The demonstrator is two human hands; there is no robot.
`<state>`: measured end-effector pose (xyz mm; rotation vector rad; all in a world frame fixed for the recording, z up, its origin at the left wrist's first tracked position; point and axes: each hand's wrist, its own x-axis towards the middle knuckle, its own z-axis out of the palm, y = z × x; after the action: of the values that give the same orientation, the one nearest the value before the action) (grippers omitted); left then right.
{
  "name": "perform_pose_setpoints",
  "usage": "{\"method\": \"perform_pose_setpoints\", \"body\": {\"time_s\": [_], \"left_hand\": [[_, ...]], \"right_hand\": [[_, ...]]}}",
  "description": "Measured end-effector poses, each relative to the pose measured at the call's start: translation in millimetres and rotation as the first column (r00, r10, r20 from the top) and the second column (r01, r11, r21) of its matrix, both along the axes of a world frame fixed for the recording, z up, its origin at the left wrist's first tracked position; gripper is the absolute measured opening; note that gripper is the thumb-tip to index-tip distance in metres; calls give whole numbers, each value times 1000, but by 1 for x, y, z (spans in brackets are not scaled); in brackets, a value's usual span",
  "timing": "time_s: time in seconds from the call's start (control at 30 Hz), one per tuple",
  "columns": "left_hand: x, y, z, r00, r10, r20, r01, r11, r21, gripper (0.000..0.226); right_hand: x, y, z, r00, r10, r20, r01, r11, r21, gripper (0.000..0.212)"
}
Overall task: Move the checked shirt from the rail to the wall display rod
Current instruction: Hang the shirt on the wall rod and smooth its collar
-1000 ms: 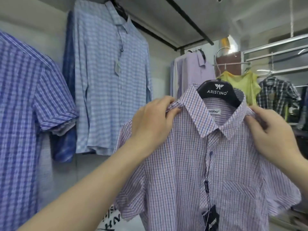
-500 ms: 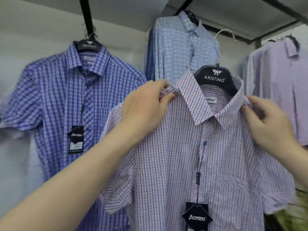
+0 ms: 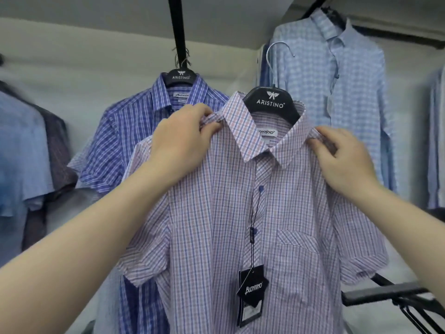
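Observation:
I hold a pink-and-blue checked short-sleeved shirt [image 3: 216, 225] up in front of me on a black hanger [image 3: 271, 102] with a free metal hook [image 3: 277, 48]. My left hand [image 3: 183, 138] pinches its left shoulder next to the collar. My right hand [image 3: 342, 160] grips the right shoulder. A black price tag [image 3: 250, 288] dangles from a button. The black wall display rod [image 3: 177, 27] juts out above and behind, left of the hook, with a blue checked shirt [image 3: 125, 141] hanging on it.
A light blue long-sleeved shirt [image 3: 337, 92] hangs high at the right on another black rod. More shirts [image 3: 26, 153] hang at the far left. A black rail [image 3: 390, 292] crosses the lower right corner.
The view has swung left along the wall. The shirt in my hands has moved with it and now hangs in front of the blue checked shirt on the display rod.

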<state>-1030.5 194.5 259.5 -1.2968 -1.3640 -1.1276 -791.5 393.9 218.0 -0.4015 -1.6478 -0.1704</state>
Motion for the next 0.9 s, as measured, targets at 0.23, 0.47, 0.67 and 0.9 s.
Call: {"method": "perform_pose_setpoints", "body": {"time_s": [0.23, 0.47, 0.67, 0.9], "left_hand": [[-30, -3, 23, 996, 83, 16, -84, 996, 25, 25], [-46, -8, 44, 982, 188, 31, -189, 981, 35, 28], [-58, -19, 58, 962, 266, 65, -269, 962, 42, 28], [-93, -32, 70, 933, 354, 58, -358, 930, 88, 30]], "right_hand": [[-42, 8, 31, 999, 24, 43, -24, 1000, 8, 23], [-74, 10, 63, 996, 42, 84, -43, 999, 12, 29], [-94, -2, 89, 992, 38, 120, -42, 999, 24, 29], [-130, -26, 107, 990, 95, 100, -99, 995, 32, 27]]}}
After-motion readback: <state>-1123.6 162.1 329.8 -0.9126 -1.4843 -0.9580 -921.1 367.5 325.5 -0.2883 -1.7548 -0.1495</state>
